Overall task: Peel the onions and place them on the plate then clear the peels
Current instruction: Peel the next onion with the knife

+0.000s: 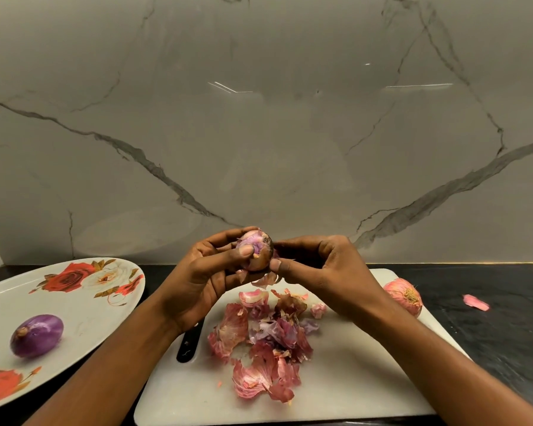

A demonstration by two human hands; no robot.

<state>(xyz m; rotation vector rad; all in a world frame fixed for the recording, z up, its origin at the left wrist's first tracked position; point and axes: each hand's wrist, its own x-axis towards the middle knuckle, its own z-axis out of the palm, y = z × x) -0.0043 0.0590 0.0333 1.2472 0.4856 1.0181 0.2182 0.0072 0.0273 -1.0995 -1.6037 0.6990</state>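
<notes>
Up above the cutting board (pixel 366 382), the left hand (pixel 203 278) grips a half-peeled onion (pixel 257 250) and the right hand (pixel 326 272) pinches its skin. Peels (pixel 265 339) heap on the board; left of it, a peeled onion (pixel 37 335) lies on the plate (pixel 83 305).

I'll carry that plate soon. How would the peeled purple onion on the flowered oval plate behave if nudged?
The peeled purple onion is rounded and lies on its side, so it would probably roll. Its surface looks glossy, likely slippery on the smooth flowered oval plate.
</notes>
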